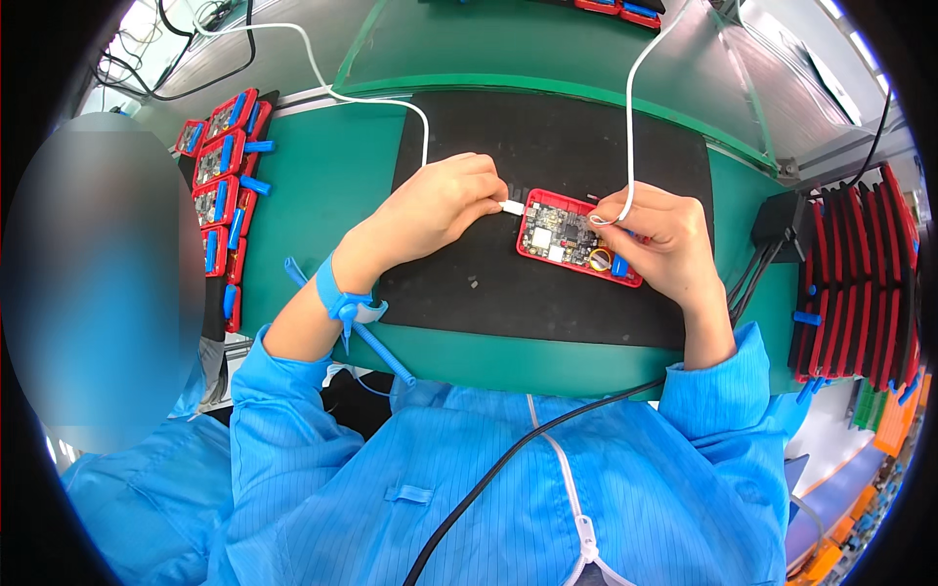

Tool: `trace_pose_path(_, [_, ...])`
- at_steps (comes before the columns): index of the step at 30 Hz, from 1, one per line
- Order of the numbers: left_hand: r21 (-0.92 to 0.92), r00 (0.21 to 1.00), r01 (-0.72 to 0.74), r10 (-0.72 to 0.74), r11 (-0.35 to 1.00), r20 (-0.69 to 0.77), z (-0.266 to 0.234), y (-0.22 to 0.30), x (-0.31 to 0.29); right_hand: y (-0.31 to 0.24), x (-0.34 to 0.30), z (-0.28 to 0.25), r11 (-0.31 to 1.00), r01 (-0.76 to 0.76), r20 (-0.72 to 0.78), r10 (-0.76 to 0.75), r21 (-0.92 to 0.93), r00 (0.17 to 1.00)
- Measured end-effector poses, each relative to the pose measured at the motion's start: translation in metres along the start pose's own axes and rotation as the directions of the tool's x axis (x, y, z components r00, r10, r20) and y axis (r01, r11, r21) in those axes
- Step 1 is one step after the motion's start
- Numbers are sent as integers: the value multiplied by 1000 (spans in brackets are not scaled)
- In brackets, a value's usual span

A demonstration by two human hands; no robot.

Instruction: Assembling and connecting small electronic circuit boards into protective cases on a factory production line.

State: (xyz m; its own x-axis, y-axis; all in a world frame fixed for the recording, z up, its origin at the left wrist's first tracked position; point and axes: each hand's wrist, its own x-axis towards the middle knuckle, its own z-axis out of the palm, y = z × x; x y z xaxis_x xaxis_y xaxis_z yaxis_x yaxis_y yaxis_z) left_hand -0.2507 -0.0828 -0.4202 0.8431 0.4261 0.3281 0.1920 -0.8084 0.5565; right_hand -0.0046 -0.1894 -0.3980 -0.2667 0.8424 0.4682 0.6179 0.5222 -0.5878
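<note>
red-framed circuit board (578, 242) flat at centre of black mat (547, 303), steadied for plugging. left hand (440, 210) at 9 o'clock of it pinches white connector (512, 207) against its edge. right hand (657, 234) at 3 o'clock grips a white cable (632, 127). green tabletop (313, 195); red board stacks (223, 186) at 9 and 3 o'clock.

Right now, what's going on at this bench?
A person in a blue coat works at a black mat. The left hand presses a white cable plug against the edge of a red-framed circuit board. The right hand pinches another white cable over the board. More boards lie at left.
</note>
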Motion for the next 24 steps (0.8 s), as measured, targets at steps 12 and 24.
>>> trace_pose_path(12, [-57,999,-10,13,998,52,1,-2,2,0,-5,2,1000,28,11,-27,-9,1000])
trace_pose_path(24, [70,994,-105,107,992,-12,-35,24,32,-5,8,-14,999,39,0,-39,-35,999])
